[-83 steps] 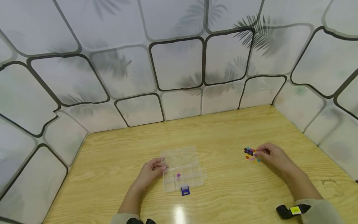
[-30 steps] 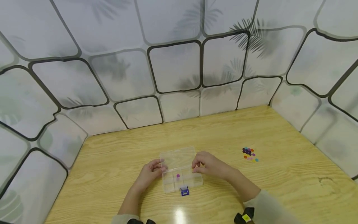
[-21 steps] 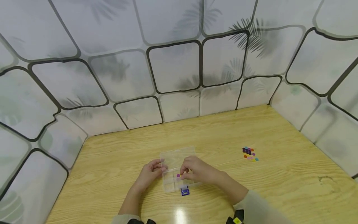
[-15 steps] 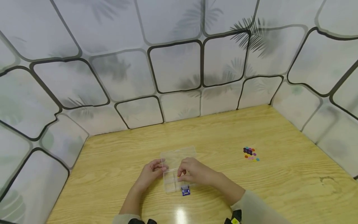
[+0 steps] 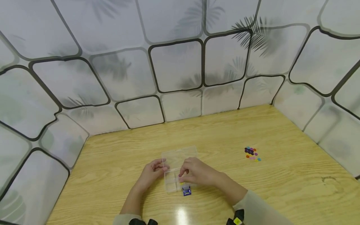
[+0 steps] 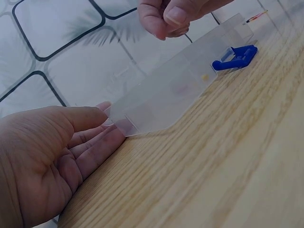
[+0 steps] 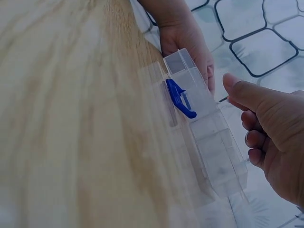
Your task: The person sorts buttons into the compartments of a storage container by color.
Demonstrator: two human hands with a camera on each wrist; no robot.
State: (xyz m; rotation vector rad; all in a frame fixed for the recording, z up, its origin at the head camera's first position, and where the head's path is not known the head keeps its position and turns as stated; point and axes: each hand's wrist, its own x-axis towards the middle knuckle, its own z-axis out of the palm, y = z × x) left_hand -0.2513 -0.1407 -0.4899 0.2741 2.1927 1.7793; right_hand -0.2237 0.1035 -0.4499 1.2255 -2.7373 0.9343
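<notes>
A clear plastic compartment box with a blue latch lies with its lid raised. My left hand grips its left end, thumb in front and fingers behind, as the left wrist view also shows. Over the middle compartments hovers my right hand, its thumb and forefinger slightly apart. No piece shows in its grasp. A small yellow piece sits inside the box near the latch. Between the right fingertips in the head view a magenta piece shows, seemingly lying in the box. The right hand hides the right compartments.
A cluster of small coloured round pieces, dark purple, orange, pink, yellow and blue, lies on the wooden table to the right of the box. Patterned curtain walls enclose the table's back and sides.
My right hand has moved left from the coloured pieces to above the box. The yellow piece it pinched has been let go and now lies in the box. My left hand has stayed put.
</notes>
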